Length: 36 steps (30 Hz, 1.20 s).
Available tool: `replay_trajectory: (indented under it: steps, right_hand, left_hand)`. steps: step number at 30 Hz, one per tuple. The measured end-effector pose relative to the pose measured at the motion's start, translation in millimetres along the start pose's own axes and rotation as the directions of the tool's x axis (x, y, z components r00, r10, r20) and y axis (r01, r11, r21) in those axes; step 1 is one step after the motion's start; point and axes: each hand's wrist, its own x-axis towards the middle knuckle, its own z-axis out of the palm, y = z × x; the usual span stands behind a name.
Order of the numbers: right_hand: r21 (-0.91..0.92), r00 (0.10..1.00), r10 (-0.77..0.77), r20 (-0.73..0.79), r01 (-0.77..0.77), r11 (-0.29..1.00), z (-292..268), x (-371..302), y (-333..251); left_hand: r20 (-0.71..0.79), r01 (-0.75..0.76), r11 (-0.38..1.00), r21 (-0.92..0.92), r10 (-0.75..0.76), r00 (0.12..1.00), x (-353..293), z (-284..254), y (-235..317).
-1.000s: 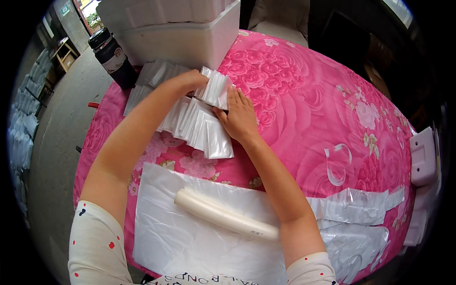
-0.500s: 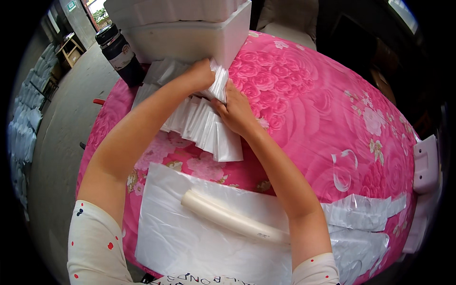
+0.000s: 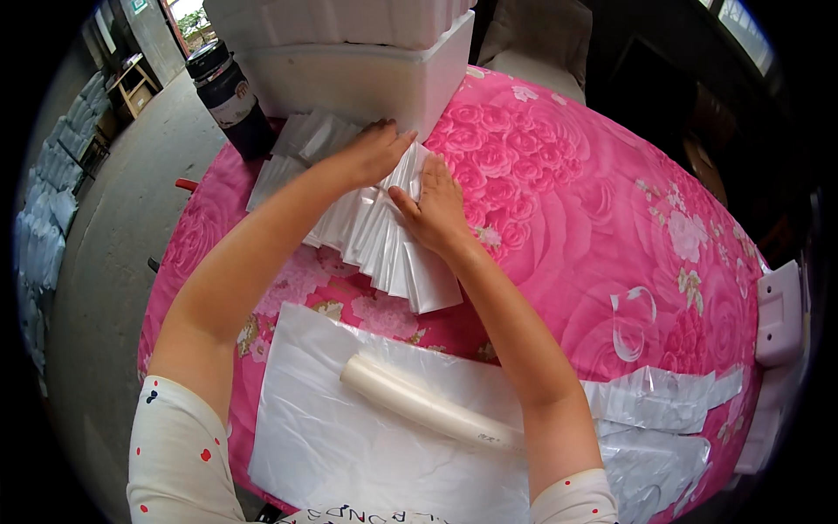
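A fanned row of folded clear plastic bags (image 3: 384, 253) lies on the table in front of the white foam box. My left hand (image 3: 375, 153) reaches over the upper end of the row, its fingers stretched out and the palm side hidden. At the row's right edge rests my right hand (image 3: 436, 205), fingers extended and thumb apart, touching the bags. Between the two hands the upright folds of the bags show. Behind my left wrist more flat clear bags (image 3: 310, 135) lie close to the box.
Two stacked white foam boxes (image 3: 349, 83) stand at the back, beside a dark flask (image 3: 231, 105). Nearer me a cream roll (image 3: 428, 406) lies on a large plastic sheet (image 3: 305, 437). More clear bags (image 3: 655, 402) and a clear loop (image 3: 633, 323) are on the pink flowered tablecloth (image 3: 559, 236).
My left hand has unbent from its closed grip on the bags' upper end and now lies stretched out. The bags there have sunk from a tight bunch into the fanned row.
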Motion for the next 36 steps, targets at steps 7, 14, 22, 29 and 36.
replay_trajectory:
  steps: [7, 14, 22, 29, 36]
  right_hand:
    - [0.09, 0.959, -0.174, 0.225, 0.158, 0.983, -61.3, -70.7, 0.9]
    - [-0.227, 0.933, -0.131, 0.335, 0.215, 0.95, -57.8, -120.0, -16.4]
    - [-0.36, 0.998, 0.066, 0.02, -0.055, 0.931, -4.8, -92.0, -35.3]
    - [-0.336, 0.992, 0.118, -0.042, -0.125, 0.934, -1.5, -90.3, -39.0]
    - [-0.308, 0.987, 0.129, 0.091, -0.095, 0.947, -20.7, -124.8, -32.7]
  left_hand:
    - [-0.22, -0.313, 0.912, 0.267, 0.374, 0.901, -98.0, 1.2, 5.7]
    - [0.118, -0.437, 0.835, 0.334, 0.423, 0.899, -159.6, 13.8, 16.1]
    - [0.094, -0.439, 0.742, 0.507, 0.459, 0.884, -123.9, 39.0, 2.2]
    - [0.097, -0.438, 0.785, 0.439, 0.443, 0.891, -140.0, 33.3, 10.3]
    - [-0.008, -0.373, 0.856, 0.357, 0.403, 0.915, -201.9, 9.3, 4.5]
